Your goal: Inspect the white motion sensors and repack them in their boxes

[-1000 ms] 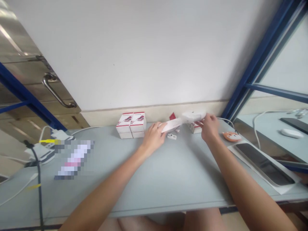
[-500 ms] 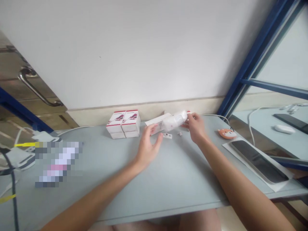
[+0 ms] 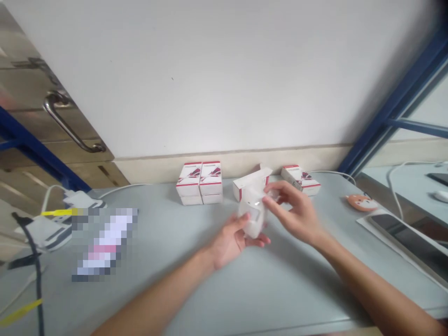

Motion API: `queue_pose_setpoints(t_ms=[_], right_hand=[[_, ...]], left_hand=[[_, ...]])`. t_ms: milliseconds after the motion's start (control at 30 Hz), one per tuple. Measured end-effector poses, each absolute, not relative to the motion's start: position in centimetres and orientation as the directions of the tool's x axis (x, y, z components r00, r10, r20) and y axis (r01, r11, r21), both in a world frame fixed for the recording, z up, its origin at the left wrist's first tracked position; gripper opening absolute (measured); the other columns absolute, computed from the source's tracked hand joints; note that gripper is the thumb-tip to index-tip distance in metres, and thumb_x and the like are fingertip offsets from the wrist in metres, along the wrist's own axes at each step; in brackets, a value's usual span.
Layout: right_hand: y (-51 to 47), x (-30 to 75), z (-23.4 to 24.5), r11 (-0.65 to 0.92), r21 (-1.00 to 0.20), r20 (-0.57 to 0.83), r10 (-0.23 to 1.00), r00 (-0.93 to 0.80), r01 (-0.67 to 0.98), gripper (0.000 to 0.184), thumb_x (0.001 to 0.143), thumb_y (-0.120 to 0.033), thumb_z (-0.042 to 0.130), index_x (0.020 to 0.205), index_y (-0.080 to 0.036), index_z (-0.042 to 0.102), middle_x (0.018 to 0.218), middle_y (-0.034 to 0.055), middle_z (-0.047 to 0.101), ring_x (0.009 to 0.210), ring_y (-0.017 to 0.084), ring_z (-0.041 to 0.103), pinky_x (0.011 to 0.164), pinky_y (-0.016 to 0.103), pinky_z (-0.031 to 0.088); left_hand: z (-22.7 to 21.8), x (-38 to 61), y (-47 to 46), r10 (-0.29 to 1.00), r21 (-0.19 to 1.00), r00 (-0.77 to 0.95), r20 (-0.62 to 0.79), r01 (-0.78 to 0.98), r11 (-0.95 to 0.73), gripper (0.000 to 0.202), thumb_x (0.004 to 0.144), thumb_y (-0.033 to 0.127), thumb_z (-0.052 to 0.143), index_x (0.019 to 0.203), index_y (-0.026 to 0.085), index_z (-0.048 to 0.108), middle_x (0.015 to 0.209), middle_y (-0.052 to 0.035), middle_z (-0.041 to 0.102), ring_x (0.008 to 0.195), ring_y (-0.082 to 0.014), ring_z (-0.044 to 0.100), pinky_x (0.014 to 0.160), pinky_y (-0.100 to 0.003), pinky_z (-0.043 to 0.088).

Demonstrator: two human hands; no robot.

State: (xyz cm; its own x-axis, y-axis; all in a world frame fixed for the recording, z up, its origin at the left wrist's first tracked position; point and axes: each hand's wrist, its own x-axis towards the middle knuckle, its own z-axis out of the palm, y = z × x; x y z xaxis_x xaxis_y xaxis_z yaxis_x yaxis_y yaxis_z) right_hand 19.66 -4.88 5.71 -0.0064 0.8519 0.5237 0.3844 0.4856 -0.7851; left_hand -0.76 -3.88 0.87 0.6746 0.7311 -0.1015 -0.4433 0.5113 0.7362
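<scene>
A white plastic device [image 3: 254,226] with a squarish panel, wrapped in a clear plastic bag [image 3: 255,190], is held above the table between my hands. My left hand [image 3: 227,242] supports it from below and the left, thumb on its front and fingers behind. At the bag's upper right, my right hand [image 3: 296,210] pinches the plastic between thumb and fingers. Just behind the bag lies a white and red carton [image 3: 241,181] with a raised flap, partly covered by the bag. The small white parts seen earlier on the table are hidden now.
Several white and red boxes [image 3: 199,184] are stacked left of centre by the wall. More boxes [image 3: 310,186] lie behind my right hand. An orange animal-faced pouch [image 3: 362,203] and a dark phone [image 3: 406,238] are at right. Chargers and cables [image 3: 49,233] crowd the left side.
The bagged device has come off the carton area toward me and turned from sideways to upright. My left hand has closed around it; the right moved to the bag's top. The view shifted right.
</scene>
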Motion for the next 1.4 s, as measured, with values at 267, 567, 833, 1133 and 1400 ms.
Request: queue_pose_setpoints(t_ms=[267,567,833,1133,1400], right_hand=[[-3.4,21.2,6.8,0.425,-0.813,0.489,0.869,0.07,0.398,0.03,0.095,-0.052,0.073,0.091,-0.022,0.074,0.077,0.0015,0.069,0.067,0.015,0.061,0.058,0.029,0.049],[2.8,20.9,12.9,0.58,-0.756,0.654,0.697,0.294,0.305,0.033,0.094,-0.055,0.072,0.095,-0.022,0.068,0.081,0.0013,0.07,0.065,0.014,0.065,0.054,0.026,0.051],[9.3,20.6,8.8,0.208,-0.764,0.421,0.878,0.228,0.611,0.034,0.087,-0.046,0.078,0.106,-0.019,0.076,0.099,0.0125,0.078,0.097,0.03,0.072,0.094,0.048,0.054],[0.8,19.5,4.9,0.399,-0.45,0.63,0.776,-0.032,0.799,0.033,0.105,-0.042,0.048,0.092,-0.024,0.072,0.084,0.0035,0.071,0.074,0.02,0.062,0.071,0.034,0.044],[-0.8,20.0,4.0,0.149,-0.849,0.06,0.98,-0.188,0.507,0.045,0.105,-0.056,0.049,0.09,-0.023,0.075,0.084,0.0006,0.073,0.077,0.018,0.061,0.068,0.031,0.042]], left_hand=[[1.1,-0.8,-3.2,0.681,0.619,0.718,-0.141,-0.473,0.627,0.052,0.097,0.05,0.07,0.137,0.017,0.065,0.127,-0.0163,0.074,0.107,-0.033,0.077,0.096,-0.045,0.056],[1.4,-1.3,-1.7,0.804,0.602,0.522,-0.283,-0.556,0.573,0.028,0.092,0.029,0.076,0.115,0.017,0.065,0.111,-0.0094,0.077,0.092,-0.0238,0.079,0.093,-0.038,0.06],[1.9,-1.7,-2.1,0.758,0.589,0.615,-0.22,-0.536,0.605,0.039,0.092,0.036,0.073,0.124,0.015,0.067,0.13,-0.0156,0.074,0.105,-0.0342,0.079,0.09,-0.041,0.06],[1.8,-1.1,-2.2,0.753,0.485,0.613,-0.237,-0.597,0.639,0.05,0.093,0.031,0.06,0.141,0.019,0.06,0.132,-0.0134,0.074,0.115,-0.0368,0.075,0.104,-0.05,0.052],[1.6,-1.2,-2.0,0.707,0.535,0.656,-0.263,-0.511,0.673,0.068,0.087,0.022,0.051,0.155,0.02,0.048,0.124,-0.0177,0.076,0.112,-0.0422,0.076,0.1,-0.052,0.048]])
